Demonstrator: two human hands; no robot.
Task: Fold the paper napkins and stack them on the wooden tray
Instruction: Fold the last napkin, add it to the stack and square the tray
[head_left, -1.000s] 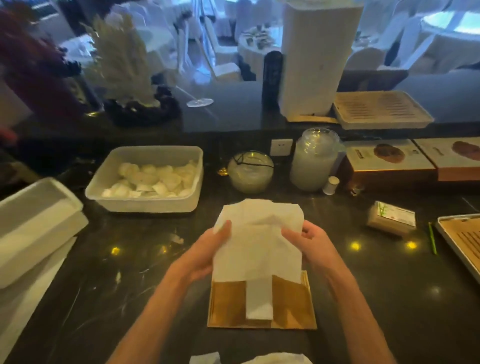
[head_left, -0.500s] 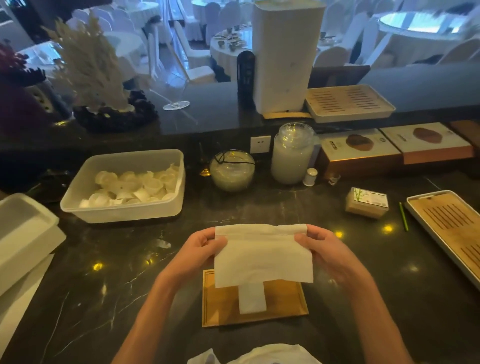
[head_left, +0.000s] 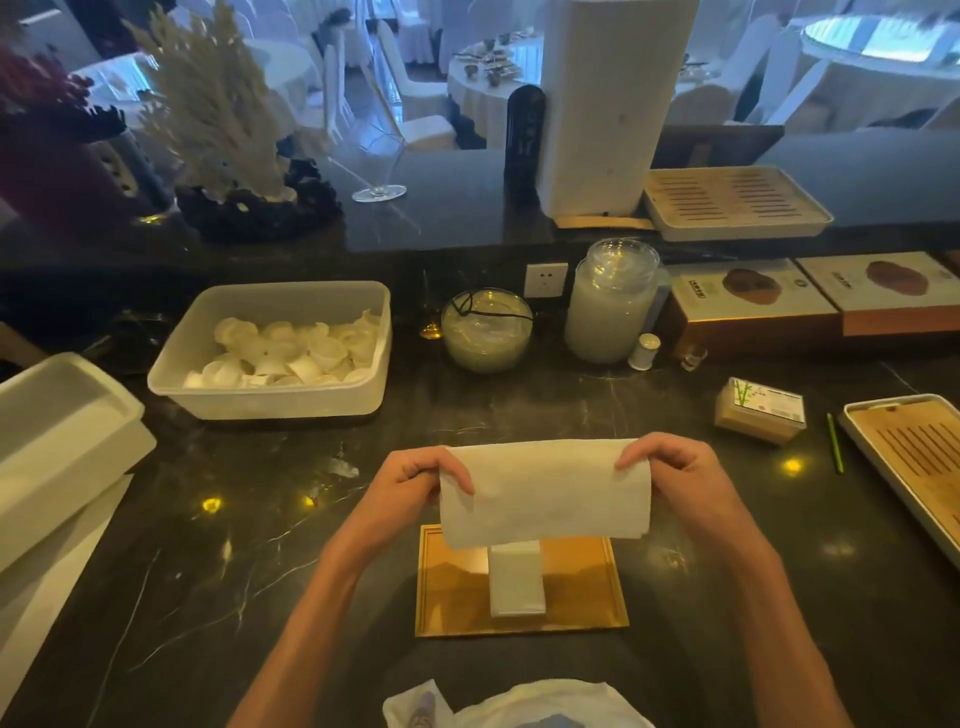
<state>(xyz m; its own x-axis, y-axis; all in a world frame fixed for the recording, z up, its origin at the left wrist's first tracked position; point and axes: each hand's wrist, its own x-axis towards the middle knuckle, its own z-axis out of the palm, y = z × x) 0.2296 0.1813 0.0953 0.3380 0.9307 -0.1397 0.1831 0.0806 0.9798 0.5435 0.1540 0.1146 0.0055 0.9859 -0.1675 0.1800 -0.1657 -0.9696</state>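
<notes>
A white paper napkin, folded over into a wide band, hangs in the air above the wooden tray. My left hand pinches its left top corner and my right hand pinches its right top corner, fingers curled over the fold. On the tray lies a narrow folded napkin, its far end hidden behind the held napkin. The tray sits on the dark marble counter just in front of me.
A plastic tub of white rolled items stands at left, white boxes farther left. A glass bowl and jar stand behind. A small packet and a slatted tray lie at right. Loose white paper lies at the near edge.
The napkin went from a tall open sheet to a wide band folded in half. Both hands shifted to its top corners and the fold is now tighter.
</notes>
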